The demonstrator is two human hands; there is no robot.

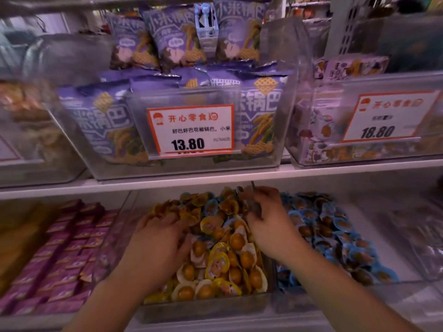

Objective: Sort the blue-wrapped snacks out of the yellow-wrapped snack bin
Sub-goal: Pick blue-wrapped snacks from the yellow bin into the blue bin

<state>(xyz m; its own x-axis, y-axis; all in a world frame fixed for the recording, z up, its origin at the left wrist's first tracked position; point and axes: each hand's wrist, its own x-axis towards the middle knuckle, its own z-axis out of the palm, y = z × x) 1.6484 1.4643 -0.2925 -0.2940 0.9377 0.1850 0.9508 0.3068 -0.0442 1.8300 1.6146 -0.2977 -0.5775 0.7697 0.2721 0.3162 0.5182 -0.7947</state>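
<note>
- Biggest thing I had in view was the shelf rail (215, 182) running across the middle, with a clear tub of purple snack bags (182, 130) sitting on it and a price card (190, 130) reading 13.80 clipped to the front.
- Right of that sat another clear tub (366, 121) with an 18.80 card (386, 116).
- Down on the lower level, the yellow bin (206, 305) was dead centre, piled with yellow-wrapped snacks (237, 257).
- Just beside it on the right was the blue bin (335, 240), full of blue-wrapped packs.
- Far left, a tray of pink packets (62, 255) in rows.
- A few blue-wrapped snacks (212, 207) were mixed into the back of the yellow pile, near the far edge.
- My left hand (155, 245) lay palm down on the left side of the pile, fingers loosely spread into the wrappers.
- My right hand (266, 219) was up at the back of the pile, fingers curled and bunched together on something small and dark; too blurry to tell what.
</note>
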